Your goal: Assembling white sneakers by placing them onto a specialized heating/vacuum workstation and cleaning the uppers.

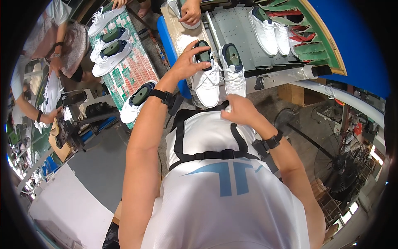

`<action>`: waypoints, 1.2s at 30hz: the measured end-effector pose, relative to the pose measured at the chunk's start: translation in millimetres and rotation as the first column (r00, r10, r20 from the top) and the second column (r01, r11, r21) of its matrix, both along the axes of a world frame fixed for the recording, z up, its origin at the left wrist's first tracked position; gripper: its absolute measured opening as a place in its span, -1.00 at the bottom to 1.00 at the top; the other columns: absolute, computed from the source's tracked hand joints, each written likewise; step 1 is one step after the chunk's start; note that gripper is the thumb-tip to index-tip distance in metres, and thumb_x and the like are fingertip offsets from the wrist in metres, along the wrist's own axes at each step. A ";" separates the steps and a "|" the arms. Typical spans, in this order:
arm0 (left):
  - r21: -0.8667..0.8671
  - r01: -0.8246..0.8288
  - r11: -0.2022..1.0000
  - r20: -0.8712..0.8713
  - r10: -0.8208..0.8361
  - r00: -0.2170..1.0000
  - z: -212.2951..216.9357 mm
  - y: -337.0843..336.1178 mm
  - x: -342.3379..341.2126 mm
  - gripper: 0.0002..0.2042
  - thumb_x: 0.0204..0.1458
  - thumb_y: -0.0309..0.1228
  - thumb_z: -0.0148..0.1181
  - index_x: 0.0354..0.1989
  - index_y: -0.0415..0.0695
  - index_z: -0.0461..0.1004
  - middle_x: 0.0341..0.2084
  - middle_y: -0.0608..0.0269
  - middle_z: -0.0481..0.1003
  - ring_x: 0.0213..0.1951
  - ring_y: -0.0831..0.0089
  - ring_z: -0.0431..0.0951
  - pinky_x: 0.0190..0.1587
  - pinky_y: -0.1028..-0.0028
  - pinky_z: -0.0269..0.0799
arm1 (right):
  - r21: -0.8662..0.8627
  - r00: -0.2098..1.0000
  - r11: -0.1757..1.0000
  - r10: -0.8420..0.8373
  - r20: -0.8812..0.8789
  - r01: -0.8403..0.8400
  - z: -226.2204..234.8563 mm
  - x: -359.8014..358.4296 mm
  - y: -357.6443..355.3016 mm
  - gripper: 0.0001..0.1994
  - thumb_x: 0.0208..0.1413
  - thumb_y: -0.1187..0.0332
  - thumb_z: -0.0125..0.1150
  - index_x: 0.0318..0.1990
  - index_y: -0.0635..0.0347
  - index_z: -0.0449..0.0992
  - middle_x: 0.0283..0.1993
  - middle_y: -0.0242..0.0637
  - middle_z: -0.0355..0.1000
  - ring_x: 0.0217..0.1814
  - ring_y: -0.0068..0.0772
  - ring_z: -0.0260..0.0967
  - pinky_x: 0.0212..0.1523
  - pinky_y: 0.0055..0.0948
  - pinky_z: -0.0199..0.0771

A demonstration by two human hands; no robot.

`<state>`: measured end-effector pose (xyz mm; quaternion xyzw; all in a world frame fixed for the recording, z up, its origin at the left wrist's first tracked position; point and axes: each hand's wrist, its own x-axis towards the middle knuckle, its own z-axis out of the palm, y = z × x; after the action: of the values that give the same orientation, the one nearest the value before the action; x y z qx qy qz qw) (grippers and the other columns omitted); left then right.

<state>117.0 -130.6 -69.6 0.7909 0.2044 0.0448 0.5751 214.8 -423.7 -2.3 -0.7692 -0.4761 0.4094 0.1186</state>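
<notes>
A white lace-up sneaker (207,86) with a green shoe last inside it lies in front of me, toe toward my body. My left hand (186,64) grips it at the dark collar, thumb and fingers bent around the opening. Beside it on the right, a second white sneaker (235,81), also with a green last, points the same way. My right hand (242,111) is curled closed just below that second shoe's toe. A small white bit shows at its fingertips, but what it is I cannot make out.
Another pair of white sneakers (268,34) sits on the grey perforated surface (232,31). Several sneakers stand on a patterned board (139,62) at left. Another person's hand (190,14) touches a shoe at the far side; another person works at far left. A black fan (342,164) stands at right.
</notes>
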 end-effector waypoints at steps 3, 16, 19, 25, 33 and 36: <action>-0.133 -0.004 0.991 -0.010 0.003 1.000 10.1 -0.7 0.5 -0.37 0.12 -0.37 0.60 0.40 0.23 0.58 0.68 -0.04 -0.02 0.62 0.06 0.15 0.31 0.25 0.59 | 0.244 0.951 0.919 -0.302 -0.073 0.310 2.0 -4.5 -5.6 -0.33 0.06 0.19 0.49 0.29 0.36 0.49 0.11 0.15 0.58 0.15 0.26 0.57 0.18 0.00 0.58; -0.268 -0.039 0.963 0.030 0.049 0.998 11.8 1.2 -1.4 -0.36 0.13 -0.37 0.58 0.44 0.16 0.55 0.69 -0.02 -0.03 0.64 0.06 0.11 0.45 0.19 0.44 | 0.510 0.749 0.860 -0.332 0.573 -0.009 -34.9 40.2 129.4 -0.80 -0.13 0.26 0.48 -0.35 0.14 0.80 -0.15 -0.08 0.48 0.01 -0.01 0.42 0.06 -0.04 0.33; -0.195 -0.034 0.980 0.005 0.035 0.999 11.3 -2.7 1.6 -0.35 0.13 -0.38 0.59 0.44 0.18 0.55 0.69 -0.01 -0.02 0.63 0.07 0.13 0.44 0.20 0.46 | 0.495 0.757 0.868 -0.304 0.578 -0.029 -34.6 46.6 121.9 -0.82 -0.12 0.30 0.48 -0.30 0.02 0.79 -0.17 -0.15 0.45 0.01 -0.02 0.45 0.06 -0.03 0.35; -0.104 -0.019 0.994 0.035 0.023 0.999 1.5 2.6 0.4 -0.34 0.12 -0.33 0.61 0.44 0.21 0.55 0.68 -0.06 0.00 0.64 0.05 0.11 0.47 0.14 0.40 | 0.463 0.779 0.886 -0.305 0.549 0.021 -30.8 48.9 120.3 -0.77 -0.09 0.19 0.49 -0.31 0.09 0.80 -0.11 -0.10 0.47 0.04 -0.01 0.45 0.07 -0.02 0.35; -0.127 -0.007 0.992 0.063 0.016 0.998 -9.1 3.5 0.5 -0.34 0.13 -0.42 0.59 0.44 0.14 0.54 0.68 -0.05 -0.07 0.61 0.10 0.14 0.30 0.23 0.66 | 0.314 0.837 0.948 -0.206 0.506 0.044 -29.2 51.9 135.1 -0.75 -0.10 0.17 0.52 -0.28 0.08 0.82 -0.08 -0.07 0.50 0.03 0.03 0.49 0.10 -0.01 0.37; -0.052 0.013 0.999 0.072 -0.009 0.997 -11.2 5.1 3.2 -0.34 0.13 -0.42 0.59 0.44 0.14 0.54 0.68 -0.06 -0.07 0.61 0.09 0.14 0.31 0.22 0.65 | 0.269 0.835 0.963 -0.175 0.522 0.034 -20.9 52.8 136.0 -0.76 -0.10 0.22 0.51 -0.29 0.12 0.82 -0.08 -0.06 0.51 0.03 0.02 0.49 0.08 -0.01 0.36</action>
<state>120.2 -125.5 -80.9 0.7746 0.1806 0.0645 0.6027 267.6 -287.8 -23.2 -0.8573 -0.4945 0.1055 0.0973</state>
